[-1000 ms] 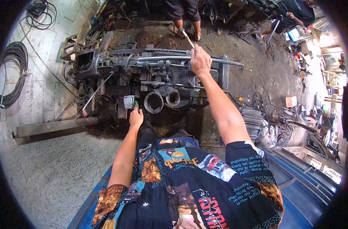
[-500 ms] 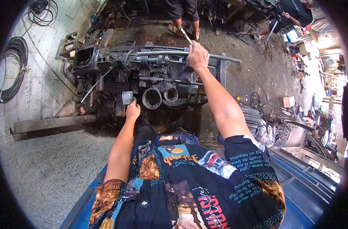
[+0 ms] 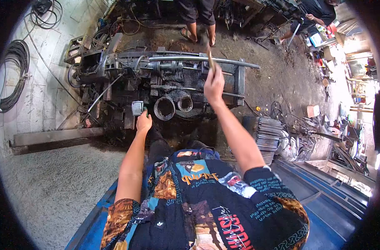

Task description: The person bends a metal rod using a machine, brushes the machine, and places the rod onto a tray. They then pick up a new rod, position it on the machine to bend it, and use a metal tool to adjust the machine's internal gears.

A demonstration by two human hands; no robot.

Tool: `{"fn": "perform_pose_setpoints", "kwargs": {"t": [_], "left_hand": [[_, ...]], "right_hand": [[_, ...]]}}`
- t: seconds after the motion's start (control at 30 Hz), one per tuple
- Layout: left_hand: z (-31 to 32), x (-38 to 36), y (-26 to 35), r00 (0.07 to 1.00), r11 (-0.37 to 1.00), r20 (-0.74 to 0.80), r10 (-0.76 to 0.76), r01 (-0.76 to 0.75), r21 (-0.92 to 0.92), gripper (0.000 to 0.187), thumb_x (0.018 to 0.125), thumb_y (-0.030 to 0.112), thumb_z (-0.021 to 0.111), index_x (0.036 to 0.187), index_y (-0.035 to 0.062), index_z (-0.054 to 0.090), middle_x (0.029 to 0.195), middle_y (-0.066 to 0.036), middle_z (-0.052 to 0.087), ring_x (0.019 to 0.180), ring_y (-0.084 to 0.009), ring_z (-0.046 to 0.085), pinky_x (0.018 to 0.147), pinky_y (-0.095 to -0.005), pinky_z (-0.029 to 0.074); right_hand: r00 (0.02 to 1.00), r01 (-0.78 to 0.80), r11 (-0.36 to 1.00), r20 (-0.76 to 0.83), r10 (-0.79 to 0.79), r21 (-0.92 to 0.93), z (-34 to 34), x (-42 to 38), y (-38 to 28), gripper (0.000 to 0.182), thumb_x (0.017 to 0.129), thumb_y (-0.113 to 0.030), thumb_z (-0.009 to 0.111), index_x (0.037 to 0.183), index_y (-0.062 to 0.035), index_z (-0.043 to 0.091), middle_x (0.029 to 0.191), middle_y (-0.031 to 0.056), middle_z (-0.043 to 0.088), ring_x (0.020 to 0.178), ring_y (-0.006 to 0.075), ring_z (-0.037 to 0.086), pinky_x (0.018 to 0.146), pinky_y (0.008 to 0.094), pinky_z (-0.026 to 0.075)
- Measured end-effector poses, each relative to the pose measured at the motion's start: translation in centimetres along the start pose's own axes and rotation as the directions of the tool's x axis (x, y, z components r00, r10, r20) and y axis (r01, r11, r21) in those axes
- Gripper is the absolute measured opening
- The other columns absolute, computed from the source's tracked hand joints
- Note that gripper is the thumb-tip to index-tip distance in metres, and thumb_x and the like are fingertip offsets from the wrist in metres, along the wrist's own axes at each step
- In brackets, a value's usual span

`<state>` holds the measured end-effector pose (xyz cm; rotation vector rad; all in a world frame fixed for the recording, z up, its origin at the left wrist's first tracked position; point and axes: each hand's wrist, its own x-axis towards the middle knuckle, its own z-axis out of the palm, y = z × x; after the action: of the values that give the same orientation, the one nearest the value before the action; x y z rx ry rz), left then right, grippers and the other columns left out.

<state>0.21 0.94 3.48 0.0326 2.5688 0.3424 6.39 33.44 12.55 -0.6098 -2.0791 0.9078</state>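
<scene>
Two bare hands at work over one greasy machine assembly (image 3: 165, 83), which lies on the dirt floor directly ahead of the person.

Right hand (image 3: 214, 84): raised above the middle of the assembly, fingers closed round the handle of a slim stick-like tool (image 3: 211, 60); the tool's far end points up and away, blurred, so its tip cannot be made out. It crosses in front of a long grey pipe (image 3: 202, 61) that runs across the top of the assembly.

Left hand (image 3: 144, 123): low at the near edge of the assembly, fingers curled about a small green handle, just under a small grey square block (image 3: 137, 108); how tight the grip is cannot be told.

Assembly, detail: two round openings, the larger (image 3: 164, 108) just right of the block, the smaller (image 3: 185, 104) beside it; dark oily grime over most surfaces; a thin rod (image 3: 106, 92) slanting down at the left side.

Surroundings: coiled black cable (image 3: 9, 79) on the pale tiled wall at far left; a concrete beam (image 3: 57, 136) along the near left; a stack of ribbed metal plates (image 3: 269, 133) at right, with scrap beyond. One person in sandals (image 3: 197, 25) stands past the assembly; another person (image 3: 317, 12) crouches at upper right. Blue metal surface (image 3: 323, 200) under the wearer.
</scene>
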Motion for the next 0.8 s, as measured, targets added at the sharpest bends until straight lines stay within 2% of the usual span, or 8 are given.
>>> {"fn": "perform_pose_setpoints", "kwargs": {"t": [0.03, 0.1, 0.17, 0.23, 0.43, 0.57, 0.63, 0.8], "left_hand": [[-0.3, -0.4, 0.3, 1.0, 1.0, -0.005, 0.0, 0.0, 0.008, 0.044, 0.094, 0.029, 0.054, 0.136, 0.0163, 0.053, 0.117, -0.02, 0.064, 0.107, -0.0382, 0.061, 0.09, -0.0482, 0.05], [0.3, 0.1, -0.4, 1.0, 1.0, -0.004, 0.015, -0.015, 0.002, 0.045, 0.094, 0.029, 0.054, 0.137, 0.0161, 0.052, 0.117, -0.02, 0.064, 0.107, -0.0382, 0.061, 0.09, -0.0479, 0.05], [0.9, 0.4, -0.7, 0.999, 0.999, -0.002, 0.034, -0.034, 0.0, 0.047, 0.094, 0.029, 0.054, 0.138, 0.0158, 0.051, 0.118, -0.02, 0.064, 0.107, -0.0383, 0.061, 0.09, -0.0475, 0.05], [0.9, 0.3, -0.7, 0.996, 0.996, -0.02, 0.085, -0.085, 0.018, 0.048, 0.093, 0.029, 0.055, 0.139, 0.0149, 0.05, 0.118, -0.02, 0.063, 0.107, -0.0381, 0.061, 0.091, -0.0471, 0.05], [0.3, -0.1, 0.0, 0.998, 0.997, -0.003, 0.061, -0.061, 0.041, 0.048, 0.092, 0.028, 0.056, 0.138, 0.0148, 0.05, 0.116, -0.021, 0.064, 0.107, -0.0378, 0.061, 0.09, -0.0474, 0.05], [0.2, 0.3, -0.3, 0.999, 1.0, 0.013, 0.03, -0.03, 0.002, 0.048, 0.092, 0.028, 0.056, 0.138, 0.015, 0.051, 0.114, -0.021, 0.065, 0.105, -0.0386, 0.061, 0.09, -0.0476, 0.05], [0.3, 0.5, -0.3, 0.999, 0.999, 0.005, 0.041, -0.041, 0.004, 0.047, 0.092, 0.028, 0.056, 0.138, 0.015, 0.051, 0.112, -0.022, 0.065, 0.104, -0.0397, 0.062, 0.089, -0.048, 0.05], [0.3, 0.5, -0.6, 0.998, 0.998, -0.016, 0.065, -0.065, 0.006, 0.047, 0.093, 0.028, 0.055, 0.138, 0.0148, 0.051, 0.113, -0.022, 0.065, 0.105, -0.0398, 0.061, 0.089, -0.0483, 0.05]], "right_hand": [[0.999, 0.015, 1.0, 0.034, -0.015, 0.02, -0.4, -2.7, 0.3, 0.032, 0.096, -0.012, 0.049, 0.125, 0.002, 0.052, 0.109, 0.0265, 0.062, 0.1, 0.0419, 0.06, 0.088, 0.0466, 0.047], [0.974, -0.106, 0.993, 0.208, 0.093, 0.053, -1.1, -6.5, -0.9, 0.033, 0.095, -0.011, 0.05, 0.125, 0.0033, 0.051, 0.104, 0.0304, 0.062, 0.095, 0.0446, 0.062, 0.082, 0.0478, 0.05], [0.946, -0.165, 0.984, 0.273, 0.177, -0.066, 0.5, -9.2, 0.8, 0.033, 0.095, -0.011, 0.05, 0.124, 0.004, 0.051, 0.099, 0.032, 0.062, 0.089, 0.0468, 0.063, 0.078, 0.049, 0.051], [0.947, -0.164, 0.983, 0.266, 0.18, -0.082, 1.8, -9.6, 0.9, 0.033, 0.095, -0.011, 0.05, 0.123, 0.0053, 0.05, 0.102, 0.0309, 0.063, 0.092, 0.0458, 0.062, 0.081, 0.0497, 0.05], [0.912, -0.182, 0.947, 0.314, 0.263, -0.266, 5.8, -5.7, -0.6, 0.042, 0.095, -0.015, 0.046, 0.133, 0.0037, 0.045, 0.103, 0.0274, 0.062, 0.092, 0.0457, 0.061, 0.078, 0.0509, 0.051], [0.838, -0.221, 0.895, 0.394, 0.378, -0.388, 6.9, -4.1, -1.7, 0.045, 0.093, -0.009, 0.043, 0.136, 0.0048, 0.042, 0.108, 0.0266, 0.06, 0.089, 0.0435, 0.064, 0.077, 0.0509, 0.052], [0.778, -0.161, 0.868, 0.48, 0.404, -0.47, 6.9, -4.5, -1.7, 0.046, 0.092, -0.008, 0.042, 0.136, 0.0048, 0.042, 0.107, 0.0281, 0.06, 0.09, 0.0434, 0.065, 0.077, 0.051, 0.052], [0.723, -0.195, 0.888, 0.55, 0.418, -0.417, 4.6, -7.2, -1.6, 0.043, 0.089, -0.011, 0.047, 0.129, 0.0051, 0.048, 0.103, 0.0292, 0.062, 0.091, 0.0448, 0.064, 0.079, 0.0514, 0.052]]}}
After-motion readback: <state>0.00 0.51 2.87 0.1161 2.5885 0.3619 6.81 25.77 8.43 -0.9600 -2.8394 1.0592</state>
